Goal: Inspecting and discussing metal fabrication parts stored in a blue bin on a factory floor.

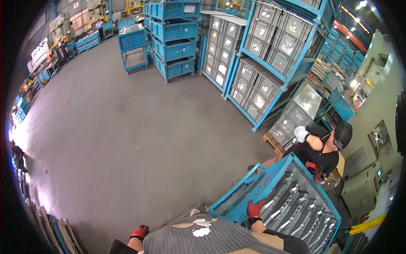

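Observation:
My right hand (255, 208), in a red glove with a dark wristband, is at the near left edge of a blue metal bin (270, 183), its fingers closed over the rim. Inside the bin, right beside that hand, stand several long grey metal parts (292, 207) in a row, with white strips along them. My left hand (139, 232), also red-gloved, hangs low at my left side, away from the bin. Its fingers are curled in and nothing shows in them.
Across the bin sits a co-worker (323, 146) in a dark cap and gloves. Behind are a blue rack (281, 76) of grey crates, stacked blue bins (175, 51) and a blue cart (132, 40). Wooden boards (55, 226) lean at lower left. A yellow bar (368, 224) is at right.

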`<state>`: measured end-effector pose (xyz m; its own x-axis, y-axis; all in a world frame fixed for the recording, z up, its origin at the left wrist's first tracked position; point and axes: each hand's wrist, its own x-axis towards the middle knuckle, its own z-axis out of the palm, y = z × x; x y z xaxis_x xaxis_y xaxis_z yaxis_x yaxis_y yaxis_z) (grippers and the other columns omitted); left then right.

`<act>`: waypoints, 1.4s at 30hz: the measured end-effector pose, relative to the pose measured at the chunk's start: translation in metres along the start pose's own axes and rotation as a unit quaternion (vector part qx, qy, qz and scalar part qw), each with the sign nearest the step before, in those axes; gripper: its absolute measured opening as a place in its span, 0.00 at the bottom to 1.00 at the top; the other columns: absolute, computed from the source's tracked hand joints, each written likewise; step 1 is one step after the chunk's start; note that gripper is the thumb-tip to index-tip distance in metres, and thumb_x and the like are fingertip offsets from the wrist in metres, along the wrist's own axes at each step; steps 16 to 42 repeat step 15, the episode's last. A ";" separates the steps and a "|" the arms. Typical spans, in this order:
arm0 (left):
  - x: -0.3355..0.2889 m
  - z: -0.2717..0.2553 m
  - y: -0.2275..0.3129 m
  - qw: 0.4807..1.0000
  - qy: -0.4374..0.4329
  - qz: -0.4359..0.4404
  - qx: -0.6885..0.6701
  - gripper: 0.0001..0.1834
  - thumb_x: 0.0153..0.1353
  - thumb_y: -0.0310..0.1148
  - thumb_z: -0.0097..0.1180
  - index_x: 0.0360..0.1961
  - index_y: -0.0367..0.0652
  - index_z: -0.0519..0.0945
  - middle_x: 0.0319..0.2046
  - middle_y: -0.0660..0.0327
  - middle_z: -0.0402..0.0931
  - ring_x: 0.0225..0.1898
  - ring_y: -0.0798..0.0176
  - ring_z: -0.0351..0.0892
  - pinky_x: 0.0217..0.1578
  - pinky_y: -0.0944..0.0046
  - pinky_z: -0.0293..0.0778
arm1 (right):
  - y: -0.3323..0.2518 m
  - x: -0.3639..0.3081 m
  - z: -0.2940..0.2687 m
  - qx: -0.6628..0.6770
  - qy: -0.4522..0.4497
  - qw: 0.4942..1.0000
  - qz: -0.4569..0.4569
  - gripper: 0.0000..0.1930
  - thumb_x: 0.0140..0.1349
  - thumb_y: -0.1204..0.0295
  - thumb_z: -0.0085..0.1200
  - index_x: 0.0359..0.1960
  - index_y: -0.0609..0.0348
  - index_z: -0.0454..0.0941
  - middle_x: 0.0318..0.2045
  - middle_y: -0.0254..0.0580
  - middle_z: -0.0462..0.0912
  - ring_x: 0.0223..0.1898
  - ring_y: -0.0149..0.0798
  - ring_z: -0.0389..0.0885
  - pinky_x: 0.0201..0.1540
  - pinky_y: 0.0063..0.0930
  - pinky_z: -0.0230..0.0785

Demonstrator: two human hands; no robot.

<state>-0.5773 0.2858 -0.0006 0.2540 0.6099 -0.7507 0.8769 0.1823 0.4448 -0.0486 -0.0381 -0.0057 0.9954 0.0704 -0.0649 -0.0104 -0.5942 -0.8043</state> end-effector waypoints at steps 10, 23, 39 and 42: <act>0.222 0.007 0.175 0.901 -0.197 0.317 0.222 0.22 0.62 0.48 0.45 0.46 0.42 0.75 0.42 0.53 0.78 0.47 0.55 0.75 0.51 0.57 0.68 | -0.021 -0.014 0.020 -0.119 0.055 0.989 0.073 0.52 0.47 0.60 0.61 0.67 0.64 0.39 0.60 0.66 0.61 0.60 0.61 0.63 0.62 0.42 0.55; 0.384 0.041 0.166 0.834 -0.290 0.386 0.268 0.29 0.59 0.55 0.46 0.53 0.45 0.72 0.52 0.52 0.73 0.53 0.50 0.72 0.53 0.56 0.66 | 0.047 -0.013 0.076 -0.018 0.035 0.997 -0.069 0.48 0.51 0.62 0.59 0.68 0.61 0.41 0.60 0.60 0.64 0.57 0.60 0.67 0.59 0.43 0.61; 0.384 0.041 0.166 0.834 -0.290 0.386 0.268 0.29 0.59 0.55 0.46 0.53 0.45 0.72 0.52 0.52 0.73 0.53 0.50 0.72 0.53 0.56 0.66 | 0.047 -0.013 0.076 -0.018 0.035 0.997 -0.069 0.48 0.51 0.62 0.59 0.68 0.61 0.41 0.60 0.60 0.64 0.57 0.60 0.67 0.59 0.43 0.61; 0.384 0.041 0.166 0.834 -0.290 0.386 0.268 0.29 0.59 0.55 0.46 0.53 0.45 0.72 0.52 0.52 0.73 0.53 0.50 0.72 0.53 0.56 0.66 | 0.047 -0.013 0.076 -0.018 0.035 0.997 -0.069 0.48 0.51 0.62 0.59 0.68 0.61 0.41 0.60 0.60 0.64 0.57 0.60 0.67 0.59 0.43 0.61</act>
